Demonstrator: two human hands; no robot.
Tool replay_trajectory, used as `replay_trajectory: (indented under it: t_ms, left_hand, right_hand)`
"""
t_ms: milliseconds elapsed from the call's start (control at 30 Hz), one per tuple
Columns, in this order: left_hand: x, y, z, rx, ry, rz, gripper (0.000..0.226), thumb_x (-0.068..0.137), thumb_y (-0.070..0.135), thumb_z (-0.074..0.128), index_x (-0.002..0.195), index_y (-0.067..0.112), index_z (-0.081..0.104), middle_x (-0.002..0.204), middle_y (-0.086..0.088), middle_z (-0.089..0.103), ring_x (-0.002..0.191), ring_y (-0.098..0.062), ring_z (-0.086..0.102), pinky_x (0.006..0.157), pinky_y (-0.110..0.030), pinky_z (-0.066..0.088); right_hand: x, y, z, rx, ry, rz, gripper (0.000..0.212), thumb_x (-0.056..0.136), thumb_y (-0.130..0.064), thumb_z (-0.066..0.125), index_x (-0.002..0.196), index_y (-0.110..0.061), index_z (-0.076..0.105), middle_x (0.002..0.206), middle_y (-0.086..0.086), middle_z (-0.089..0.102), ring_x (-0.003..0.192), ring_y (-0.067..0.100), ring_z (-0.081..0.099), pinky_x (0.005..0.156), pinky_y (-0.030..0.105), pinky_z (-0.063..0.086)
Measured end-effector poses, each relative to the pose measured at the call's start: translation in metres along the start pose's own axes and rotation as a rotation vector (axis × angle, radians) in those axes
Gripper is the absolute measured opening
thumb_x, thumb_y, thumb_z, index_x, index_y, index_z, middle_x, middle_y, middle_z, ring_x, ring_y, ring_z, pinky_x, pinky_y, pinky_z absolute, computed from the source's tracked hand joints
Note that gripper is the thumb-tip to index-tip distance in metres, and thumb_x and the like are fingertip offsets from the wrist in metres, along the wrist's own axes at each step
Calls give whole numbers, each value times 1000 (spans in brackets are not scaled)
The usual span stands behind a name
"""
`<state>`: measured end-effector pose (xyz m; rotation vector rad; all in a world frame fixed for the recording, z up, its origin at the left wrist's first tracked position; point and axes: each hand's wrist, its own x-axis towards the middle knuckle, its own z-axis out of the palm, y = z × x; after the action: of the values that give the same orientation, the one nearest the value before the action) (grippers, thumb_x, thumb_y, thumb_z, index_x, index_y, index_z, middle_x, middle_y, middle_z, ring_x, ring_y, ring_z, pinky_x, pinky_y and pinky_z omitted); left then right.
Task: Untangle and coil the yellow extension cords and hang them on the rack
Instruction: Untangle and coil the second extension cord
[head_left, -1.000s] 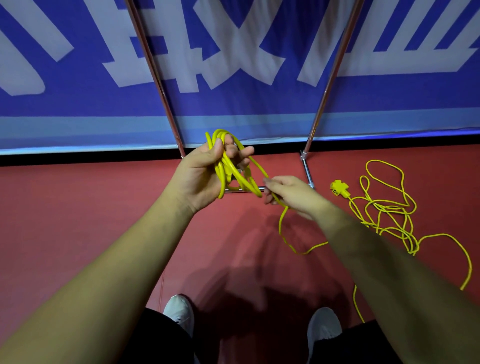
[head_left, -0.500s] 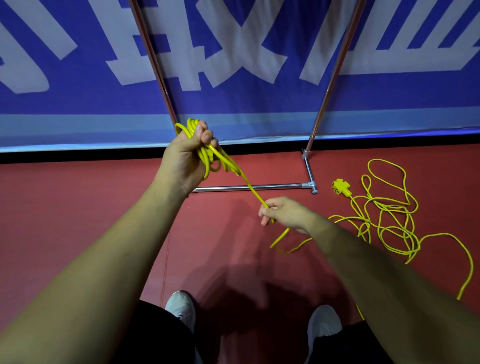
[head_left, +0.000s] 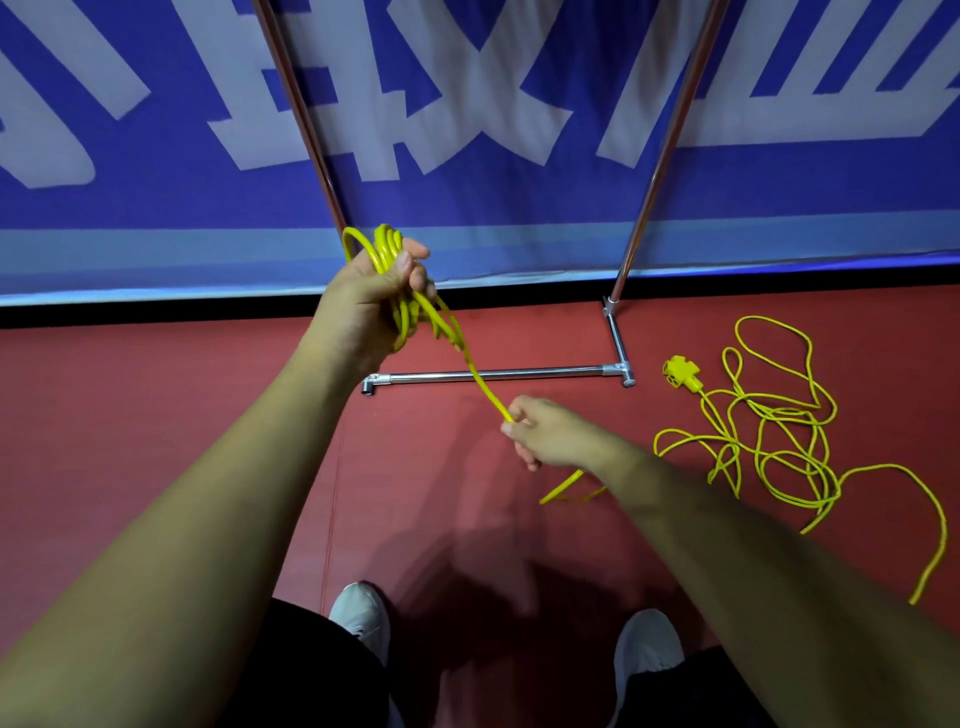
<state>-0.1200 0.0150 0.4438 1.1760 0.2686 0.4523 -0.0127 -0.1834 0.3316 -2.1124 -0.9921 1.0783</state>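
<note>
The left hand (head_left: 363, 306) grips the coil (head_left: 387, 249), the right hand (head_left: 550, 431) pinches the cord (head_left: 478, 379) slanting near-right from it, the tangle (head_left: 769, 441) farther right

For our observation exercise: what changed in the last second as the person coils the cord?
The hands drew apart: left hand lifted the coil up-left, right hand slid back along the cord, pulling it straight. Both grips held; floor tangle and rack unmoved.
</note>
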Motion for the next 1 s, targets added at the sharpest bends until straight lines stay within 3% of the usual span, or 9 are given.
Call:
replay_trajectory:
  t_ms: [100, 200, 367, 467, 567, 700, 867, 933, 1000]
  left_hand:
    - [-2, -3, -1, 233, 4, -3, 12, 101, 10, 48, 108, 9, 57, 69, 0, 59, 69, -20, 63, 57, -30, 49]
    - [-4, -8, -3, 378, -28, -55, 13, 100, 12, 52, 110, 7, 59, 73, -4, 60, 67, -20, 64, 52, -26, 47]
    - [-11, -15, -2, 677, -114, -153, 9, 101, 9, 54, 105, 2, 57, 72, -6, 62, 56, -9, 60, 52, -20, 42]
    - [-14, -19, -3, 711, -153, -269, 13, 101, 12, 54, 98, -1, 56, 67, -10, 63, 44, -15, 51, 43, -22, 40]
    - [-13, -22, -9, 688, -227, -372, 27, 98, 22, 58, 79, 3, 60, 59, -15, 58, 38, -19, 43, 37, -20, 30]
    - [-14, -24, -9, 462, -275, -471, 26, 90, 25, 61, 79, 3, 64, 61, -18, 59, 47, -23, 56, 48, -25, 44]
    - [-14, -20, -2, 407, -455, -462, 72, 78, 68, 62, 83, -4, 58, 63, -17, 61, 51, -26, 57, 54, -27, 48]
    - [-15, -20, 2, 504, -513, -412, 79, 69, 66, 77, 82, -9, 52, 58, -11, 56, 52, -22, 50, 55, -28, 44]
    - [-15, -21, 8, 584, -505, -400, 72, 70, 50, 83, 79, -12, 49, 52, -6, 49, 51, -20, 42, 56, -29, 38]
  right_hand:
    - [-8, -25, 5, 50, -109, -78, 13, 98, -21, 53, 86, -18, 55, 48, -7, 50, 50, 21, 43, 58, 35, 39]
    - [-26, -50, -2, 14, -270, -162, 14, 97, -19, 55, 99, -11, 67, 47, -9, 47, 55, 21, 41, 57, 33, 35]
    - [-45, -74, -21, 109, -367, -277, 18, 97, -7, 55, 107, -4, 70, 49, -6, 41, 50, 15, 34, 52, 28, 29]
    - [-51, -86, -32, 160, -320, -358, 18, 96, -4, 56, 106, -1, 71, 53, 1, 40, 51, 14, 35, 50, 24, 31]
    - [-55, -91, -43, 163, -220, -403, 16, 97, -7, 57, 102, -5, 72, 54, 4, 44, 49, 11, 36, 49, 21, 32]
    - [-51, -84, -53, 211, -98, -412, 10, 96, -8, 57, 97, -3, 66, 60, 10, 60, 48, 13, 41, 49, 22, 36]
    - [-44, -71, -61, 278, 82, -374, 7, 93, -12, 62, 88, -9, 59, 63, 6, 67, 49, 14, 47, 50, 25, 39]
    - [-39, -67, -63, 302, 186, -369, 8, 90, -12, 66, 84, -9, 62, 58, 3, 65, 51, 13, 53, 54, 24, 44]
    - [-35, -64, -64, 286, 258, -373, 8, 88, -14, 71, 82, -12, 65, 57, 2, 65, 54, 11, 59, 59, 24, 47]
